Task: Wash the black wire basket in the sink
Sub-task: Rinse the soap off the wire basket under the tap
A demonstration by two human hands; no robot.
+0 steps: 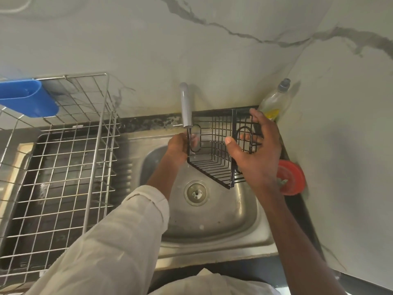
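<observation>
The black wire basket [214,150] is held tipped above the steel sink [225,211], close under the grey tap [186,105], with its open side turned toward the person and one lower corner pointing down at the bowl. The left hand [177,149] is closed around the basket's left end panel, fingers wrapped over the wire edge just below the tap's outlet. The right hand [255,154] holds the right end: its fingers curl over the upper rim and through the wire panel there, while the thumb [230,143] presses against the vertical bar on the near side. The two hands are thus set apart, one at each end of the basket. A thin blur under the spout may be running water, but this cannot be told for certain. Directly beneath the basket, the round drain [196,193] sits in the floor of the sink. On the dark counter edge behind the right hand stands a clear bottle [275,101] with a grey cap and a yellow label, leaning into the corner of the marbled wall [191,39]. A red round object [291,177] lies at the sink's right rim, partly hidden by the right wrist. To the left of the sink, a large silver wire rack [57,165] rests over the draining board, with a blue plastic holder [27,97] hung on its far rim. The left arm wears a pale sleeve [110,241]; the right forearm is bare.
</observation>
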